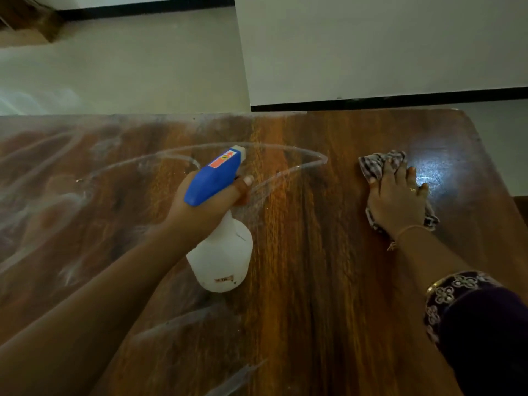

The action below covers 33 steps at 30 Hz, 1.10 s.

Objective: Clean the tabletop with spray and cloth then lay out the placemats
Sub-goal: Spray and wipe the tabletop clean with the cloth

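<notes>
A glossy brown wooden tabletop [314,281] fills the lower view, with curved wet streaks across its left and middle parts. My left hand [205,207] grips a white spray bottle [223,258] with a blue trigger head, held over the table's middle with the nozzle pointing away from me and a finger on the trigger. My right hand [397,198] presses flat on a crumpled checked cloth [374,164] on the table's far right part, beside a bright wet glare patch. No placemats are in view.
The table's far edge [200,114] runs across the middle of the view and its right edge [491,155] slants down at the right. Pale floor lies beyond. A white wall with black skirting [371,101] stands behind the far right corner.
</notes>
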Motion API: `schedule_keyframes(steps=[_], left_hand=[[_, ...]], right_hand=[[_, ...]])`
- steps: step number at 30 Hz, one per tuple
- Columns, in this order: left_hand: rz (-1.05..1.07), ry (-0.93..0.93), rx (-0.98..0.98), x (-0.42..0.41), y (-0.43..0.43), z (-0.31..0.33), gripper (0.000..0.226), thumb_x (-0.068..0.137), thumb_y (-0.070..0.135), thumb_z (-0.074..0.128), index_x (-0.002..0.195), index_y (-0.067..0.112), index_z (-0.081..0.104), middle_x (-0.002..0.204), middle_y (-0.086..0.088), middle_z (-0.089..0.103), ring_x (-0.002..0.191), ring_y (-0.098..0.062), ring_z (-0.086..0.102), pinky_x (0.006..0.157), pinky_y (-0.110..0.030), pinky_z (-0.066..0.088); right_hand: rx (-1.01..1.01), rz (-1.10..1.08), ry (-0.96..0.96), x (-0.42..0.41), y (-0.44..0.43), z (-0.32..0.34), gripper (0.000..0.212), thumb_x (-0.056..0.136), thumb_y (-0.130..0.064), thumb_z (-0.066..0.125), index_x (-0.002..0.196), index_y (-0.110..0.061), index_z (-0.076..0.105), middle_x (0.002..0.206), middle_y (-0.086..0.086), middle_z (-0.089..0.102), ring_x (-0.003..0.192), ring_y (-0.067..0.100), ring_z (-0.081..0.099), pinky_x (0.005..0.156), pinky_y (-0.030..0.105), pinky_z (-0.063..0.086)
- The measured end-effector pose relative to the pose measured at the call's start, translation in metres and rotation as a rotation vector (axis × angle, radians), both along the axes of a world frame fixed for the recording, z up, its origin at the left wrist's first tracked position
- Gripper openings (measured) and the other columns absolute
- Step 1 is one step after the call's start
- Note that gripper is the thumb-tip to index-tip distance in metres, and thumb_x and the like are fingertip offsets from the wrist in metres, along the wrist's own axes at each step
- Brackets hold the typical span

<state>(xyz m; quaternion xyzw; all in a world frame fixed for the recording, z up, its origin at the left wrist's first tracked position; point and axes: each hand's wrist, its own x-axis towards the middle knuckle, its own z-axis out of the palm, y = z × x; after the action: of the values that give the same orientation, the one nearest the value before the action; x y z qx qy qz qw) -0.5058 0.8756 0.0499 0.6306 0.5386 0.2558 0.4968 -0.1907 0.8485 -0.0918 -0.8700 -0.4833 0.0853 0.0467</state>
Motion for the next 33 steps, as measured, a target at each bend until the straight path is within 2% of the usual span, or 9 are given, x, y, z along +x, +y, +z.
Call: schedule_keyframes(steps=[2, 3, 6, 13, 16, 20, 26, 30, 33], left_hand=[[-0.05, 0.049, 0.022, 0.011, 0.005, 0.005, 0.024, 0.087, 0.031, 0.064, 0.071, 0.014, 0.057, 0.057, 0.01, 0.061, 0.06, -0.007, 0.063, 0.064, -0.019, 0.053], [-0.083, 0.091, 0.023, 0.014, 0.007, 0.005, 0.025, 0.089, 0.026, 0.061, 0.068, 0.012, 0.057, 0.055, 0.008, 0.061, 0.058, -0.01, 0.064, 0.061, -0.021, 0.053], [-0.139, 0.172, -0.007, 0.019, 0.007, 0.008, 0.029, 0.088, 0.029, 0.059, 0.068, 0.009, 0.059, 0.062, -0.004, 0.063, 0.067, -0.03, 0.065, 0.073, -0.04, 0.054], [-0.191, 0.198, -0.175, 0.013, 0.013, 0.009, 0.015, 0.088, 0.015, 0.058, 0.078, 0.006, 0.063, 0.072, -0.007, 0.067, 0.064, -0.013, 0.065, 0.067, -0.026, 0.055], [-0.242, 0.326, -0.09, 0.009, 0.009, 0.006, 0.028, 0.089, 0.029, 0.058, 0.068, 0.01, 0.061, 0.07, -0.009, 0.069, 0.064, -0.017, 0.065, 0.07, -0.029, 0.053], [-0.148, 0.297, -0.055, 0.0, 0.01, 0.005, 0.029, 0.088, 0.031, 0.059, 0.064, 0.014, 0.058, 0.063, -0.001, 0.066, 0.075, -0.029, 0.068, 0.079, -0.041, 0.054], [-0.122, 0.227, -0.083, -0.008, 0.013, 0.004, 0.016, 0.087, 0.018, 0.061, 0.09, 0.002, 0.064, 0.085, -0.014, 0.071, 0.077, -0.024, 0.069, 0.084, -0.046, 0.056], [-0.048, 0.212, -0.036, -0.008, 0.013, 0.002, 0.018, 0.088, 0.019, 0.059, 0.073, 0.009, 0.061, 0.068, -0.005, 0.066, 0.071, -0.023, 0.067, 0.082, -0.044, 0.055], [-0.01, 0.189, -0.019, -0.005, 0.019, 0.004, 0.02, 0.088, 0.02, 0.059, 0.071, 0.009, 0.06, 0.068, -0.007, 0.066, 0.075, -0.029, 0.067, 0.079, -0.04, 0.054]], right_hand=[[0.003, 0.01, 0.003, -0.003, 0.002, -0.001, 0.058, 0.101, -0.037, 0.026, 0.151, -0.01, 0.018, 0.159, 0.017, 0.01, 0.146, 0.035, 0.005, 0.115, 0.059, 0.006], [0.005, 0.018, 0.002, -0.003, 0.001, -0.001, 0.058, 0.101, -0.038, 0.026, 0.151, -0.01, 0.018, 0.159, 0.017, 0.01, 0.146, 0.034, 0.005, 0.115, 0.059, 0.006], [0.009, 0.011, -0.012, -0.002, 0.0, -0.001, 0.058, 0.101, -0.038, 0.026, 0.151, -0.01, 0.019, 0.159, 0.017, 0.01, 0.146, 0.034, 0.006, 0.114, 0.059, 0.006], [-0.009, 0.001, 0.007, -0.003, 0.004, -0.001, 0.058, 0.101, -0.039, 0.025, 0.152, -0.012, 0.017, 0.159, 0.016, 0.006, 0.147, 0.033, 0.003, 0.115, 0.057, 0.003], [-0.012, -0.002, 0.004, -0.002, 0.005, -0.001, 0.058, 0.101, -0.039, 0.025, 0.152, -0.012, 0.017, 0.159, 0.017, 0.006, 0.147, 0.034, 0.003, 0.115, 0.058, 0.003], [-0.028, -0.011, 0.009, -0.001, 0.005, 0.0, 0.058, 0.101, -0.039, 0.024, 0.152, -0.011, 0.016, 0.159, 0.017, 0.006, 0.147, 0.034, 0.002, 0.115, 0.058, 0.003], [-0.044, -0.067, 0.041, -0.007, 0.02, 0.002, 0.059, 0.101, -0.039, 0.023, 0.152, -0.012, 0.011, 0.159, 0.017, 0.002, 0.147, 0.034, -0.002, 0.115, 0.059, 0.0], [-0.048, -0.099, 0.047, -0.013, 0.032, 0.001, 0.06, 0.101, -0.04, 0.023, 0.152, -0.012, 0.01, 0.159, 0.018, 0.001, 0.147, 0.035, -0.001, 0.115, 0.06, 0.0], [-0.05, -0.106, 0.052, -0.016, 0.038, 0.002, 0.06, 0.101, -0.039, 0.023, 0.152, -0.011, 0.01, 0.159, 0.018, 0.001, 0.147, 0.034, -0.001, 0.114, 0.06, 0.0]])
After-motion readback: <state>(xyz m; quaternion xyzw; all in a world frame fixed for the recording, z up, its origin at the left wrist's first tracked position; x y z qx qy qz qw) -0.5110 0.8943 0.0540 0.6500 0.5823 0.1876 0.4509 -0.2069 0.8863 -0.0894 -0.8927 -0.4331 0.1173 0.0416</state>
